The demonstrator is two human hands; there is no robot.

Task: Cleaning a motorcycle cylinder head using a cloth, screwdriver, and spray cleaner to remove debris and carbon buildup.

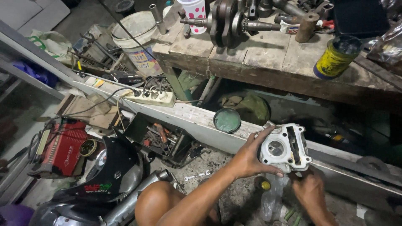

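My left hand (250, 155) grips the left side of a silver engine cylinder head (284, 147), thumb under its lower edge and fingers over the top. The cylinder head shows a round chamber with valves and a dark slot. My right hand (309, 189) is just below it, fingers closed against its underside; what they hold is hidden. The part is held above a pale metal beam (197, 121) and a dirty floor. My bare knee (157, 201) shows at the bottom.
A wooden workbench (268, 56) carries a crankshaft (228, 21), a yellow can (335, 58) and a spotted cup (193, 12). A power strip (151, 97), round green lid (227, 120), open toolbox (161, 136), red charger (63, 146), wrench (197, 175) and motorcycle fairing (106, 175) lie around.
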